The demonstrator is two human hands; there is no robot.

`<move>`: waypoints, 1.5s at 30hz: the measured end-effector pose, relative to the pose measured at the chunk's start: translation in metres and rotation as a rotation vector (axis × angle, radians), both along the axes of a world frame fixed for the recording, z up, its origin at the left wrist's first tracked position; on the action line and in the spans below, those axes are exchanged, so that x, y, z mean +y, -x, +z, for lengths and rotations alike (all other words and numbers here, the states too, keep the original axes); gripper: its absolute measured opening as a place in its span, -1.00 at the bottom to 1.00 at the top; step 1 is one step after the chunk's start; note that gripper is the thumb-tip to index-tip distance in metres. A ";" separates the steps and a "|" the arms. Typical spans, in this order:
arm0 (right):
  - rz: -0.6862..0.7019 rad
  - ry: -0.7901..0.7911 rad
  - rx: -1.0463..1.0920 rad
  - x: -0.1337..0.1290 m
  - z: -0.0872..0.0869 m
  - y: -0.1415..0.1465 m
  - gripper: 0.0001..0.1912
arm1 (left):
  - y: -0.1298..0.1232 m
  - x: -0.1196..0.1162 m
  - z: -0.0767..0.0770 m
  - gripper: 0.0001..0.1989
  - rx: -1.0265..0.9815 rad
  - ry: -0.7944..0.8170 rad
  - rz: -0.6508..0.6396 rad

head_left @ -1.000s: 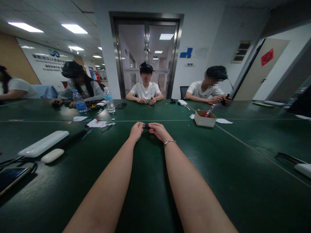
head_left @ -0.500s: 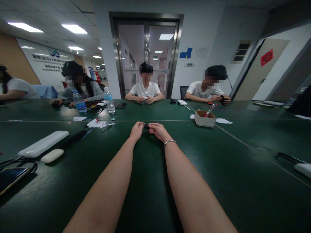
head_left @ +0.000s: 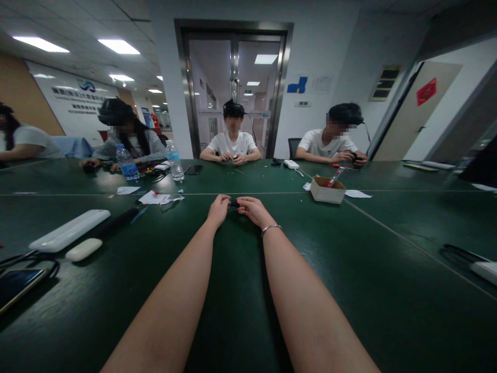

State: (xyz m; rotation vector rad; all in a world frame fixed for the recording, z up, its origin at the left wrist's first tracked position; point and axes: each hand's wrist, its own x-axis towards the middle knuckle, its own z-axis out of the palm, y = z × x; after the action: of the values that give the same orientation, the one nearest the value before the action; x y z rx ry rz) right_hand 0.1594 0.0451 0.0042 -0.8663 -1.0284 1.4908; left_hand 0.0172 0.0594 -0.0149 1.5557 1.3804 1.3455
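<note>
A small black object [head_left: 234,203] is held between my two hands above the green table [head_left: 240,290]. My left hand [head_left: 219,208] pinches its left end, fingers closed. On the other side, my right hand [head_left: 251,207] grips the right end between thumb and fingers; a silver bracelet [head_left: 271,228] circles that wrist. The object is too small to make out what it is. Both forearms stretch forward across the table.
Ahead on the right stands a small cardboard box [head_left: 327,192]. Papers [head_left: 154,197] and water bottles [head_left: 175,163] are at the left, with a white power bank [head_left: 70,230], a white case [head_left: 84,249] and a phone [head_left: 19,284] nearer. Several people sit across the table.
My hands and the black object have barely moved. Across the table, the hands of the person in the middle have shifted slightly.
</note>
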 end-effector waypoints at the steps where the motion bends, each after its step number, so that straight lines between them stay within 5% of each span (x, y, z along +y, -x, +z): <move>1: 0.000 -0.001 0.000 0.000 0.000 0.000 -0.93 | 0.000 0.001 -0.001 -0.78 0.001 -0.001 -0.002; 18: -0.001 0.001 -0.003 0.000 0.000 0.000 -0.94 | 0.002 -0.002 0.002 -0.76 0.015 -0.113 0.014; 35: 0.010 0.009 0.004 0.002 -0.002 -0.001 -0.94 | 0.003 0.001 -0.001 -0.63 0.122 -0.012 0.096; 45: 0.002 0.005 -0.006 0.004 -0.003 -0.001 -0.94 | 0.002 0.002 -0.003 -0.78 0.073 -0.034 0.028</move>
State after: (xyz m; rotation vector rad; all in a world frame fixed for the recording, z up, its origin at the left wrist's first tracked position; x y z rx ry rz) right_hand 0.1602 0.0488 0.0008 -0.8741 -1.0307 1.4939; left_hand 0.0152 0.0612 -0.0181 1.6277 1.4351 1.3483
